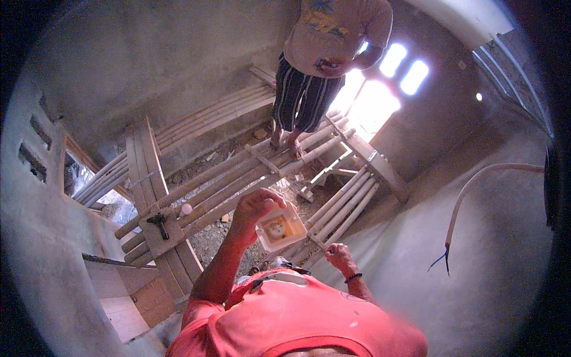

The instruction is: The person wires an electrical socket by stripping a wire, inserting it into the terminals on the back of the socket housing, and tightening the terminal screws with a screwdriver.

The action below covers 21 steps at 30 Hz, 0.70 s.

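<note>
My left hand (259,205) is closed on the rim of a small, square white plastic container (290,232), held in front of my chest. Inside the container lies something pale and orange-brown that I cannot make out clearly. To the right, my right hand (340,258) is held apart from the container, its fingers curled together; whatever they may pinch is too small or hidden to name. A dark band circles that wrist.
Below runs a scaffold of bamboo poles (208,205) and planks (146,172) above a rubble-strewn floor. Another person (333,41) stands on it ahead. A board (168,239) carries a black tool (159,225). A cable (457,209) with bared wire ends hangs at right.
</note>
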Available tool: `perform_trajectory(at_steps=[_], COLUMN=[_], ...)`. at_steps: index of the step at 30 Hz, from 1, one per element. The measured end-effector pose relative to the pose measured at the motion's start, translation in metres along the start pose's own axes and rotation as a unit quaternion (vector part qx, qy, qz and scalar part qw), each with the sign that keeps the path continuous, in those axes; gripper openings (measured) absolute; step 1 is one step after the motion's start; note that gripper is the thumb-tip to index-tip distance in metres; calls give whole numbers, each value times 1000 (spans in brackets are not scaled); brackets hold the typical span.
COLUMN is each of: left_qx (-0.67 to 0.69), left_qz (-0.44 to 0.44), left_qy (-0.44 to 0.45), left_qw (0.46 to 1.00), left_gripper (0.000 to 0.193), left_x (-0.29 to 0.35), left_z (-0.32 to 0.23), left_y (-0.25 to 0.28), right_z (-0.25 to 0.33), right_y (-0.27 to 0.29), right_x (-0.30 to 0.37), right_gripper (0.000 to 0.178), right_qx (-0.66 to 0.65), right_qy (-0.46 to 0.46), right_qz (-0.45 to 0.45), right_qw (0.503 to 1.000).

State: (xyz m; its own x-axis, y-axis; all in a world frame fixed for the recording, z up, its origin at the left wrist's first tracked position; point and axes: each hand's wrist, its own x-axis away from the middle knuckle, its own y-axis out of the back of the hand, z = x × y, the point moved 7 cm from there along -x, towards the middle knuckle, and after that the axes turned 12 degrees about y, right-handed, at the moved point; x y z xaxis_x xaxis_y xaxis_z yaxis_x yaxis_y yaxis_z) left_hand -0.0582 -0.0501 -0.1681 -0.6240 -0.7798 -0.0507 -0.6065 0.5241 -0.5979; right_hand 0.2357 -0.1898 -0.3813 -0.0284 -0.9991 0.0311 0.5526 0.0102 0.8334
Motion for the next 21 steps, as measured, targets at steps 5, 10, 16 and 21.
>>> perform_trajectory(at_steps=[5, 10, 16, 21], left_qx=[-16, -59, -30, -69], left_qz=[12, 2, 28, 4], left_qy=[-26, -61, -99, -126], left_qw=[999, 996, 994, 990], left_gripper=[31, 32, 37, 34], left_x=[-4, 3, 3, 11], left_z=[-5, -20, -26, -26], left_y=[-5, -6, -19, -11], right_z=[-11, -7, -44, -27], right_y=[-9, -14, -18, -8], right_x=[-9, -8, -13, -13], right_gripper=[17, 13, 12, 19], right_qx=[41, 145, -39, -55], right_qy=[61, 173, 86, -29], right_qz=[7, -67, -31, 15], right_qw=[997, 972, 995, 998])
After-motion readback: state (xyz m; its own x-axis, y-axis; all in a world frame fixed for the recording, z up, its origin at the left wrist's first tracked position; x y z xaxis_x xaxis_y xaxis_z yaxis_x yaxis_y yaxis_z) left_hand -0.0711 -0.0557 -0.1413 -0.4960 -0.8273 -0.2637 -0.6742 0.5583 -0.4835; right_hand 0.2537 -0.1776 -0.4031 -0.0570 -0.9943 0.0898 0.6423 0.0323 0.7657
